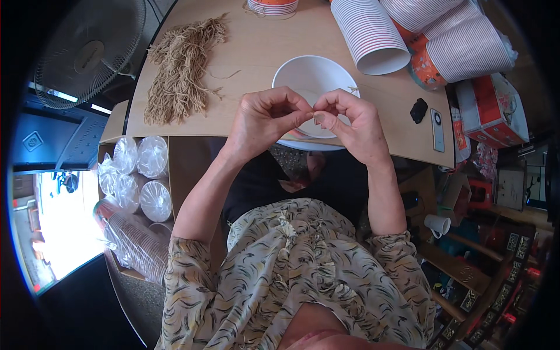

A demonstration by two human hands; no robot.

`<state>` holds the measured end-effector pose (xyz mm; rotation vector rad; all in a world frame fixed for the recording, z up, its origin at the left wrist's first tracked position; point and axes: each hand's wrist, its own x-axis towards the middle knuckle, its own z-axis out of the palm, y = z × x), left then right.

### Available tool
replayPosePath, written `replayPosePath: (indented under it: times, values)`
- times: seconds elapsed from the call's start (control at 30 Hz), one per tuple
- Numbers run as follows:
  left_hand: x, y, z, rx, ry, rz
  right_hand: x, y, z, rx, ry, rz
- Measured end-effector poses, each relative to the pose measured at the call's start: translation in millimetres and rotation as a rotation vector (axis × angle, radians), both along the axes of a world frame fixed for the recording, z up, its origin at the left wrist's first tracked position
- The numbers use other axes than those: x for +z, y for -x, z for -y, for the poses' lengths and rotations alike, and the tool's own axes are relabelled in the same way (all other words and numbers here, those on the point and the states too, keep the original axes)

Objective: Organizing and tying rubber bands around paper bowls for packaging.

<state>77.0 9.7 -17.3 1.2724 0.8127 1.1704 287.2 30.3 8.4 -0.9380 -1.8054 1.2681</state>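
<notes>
My left hand (265,119) and my right hand (356,123) meet fingertip to fingertip over the near side of a white bowl (289,73). Thumb and forefinger of each are pinched together. A tan wisp of twine (353,90) sticks out behind the right forefinger, seemingly from a strand in that hand. What lies between the left fingertips is too small to make out. To the left on the table, a bundle of tan twine (181,67) lies in loose, frayed lengths, with one thin strand beside it.
Stacked paper cups (370,35) and wrapped stacks (466,52) fill the table's far right. A black lump (418,110) and a flat grey-white object (437,129) lie near its right edge. At left stand a carton (175,192) of plastic-wrapped cups and a fan (90,55).
</notes>
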Motion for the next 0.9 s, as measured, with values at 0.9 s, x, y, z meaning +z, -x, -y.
replayPosePath:
  times: [0.9]
  values:
    - [-0.3,0.0,-4.0,-0.051,0.085,0.091,-4.1,-3.5,-4.1,0.001,0.102,-0.120]
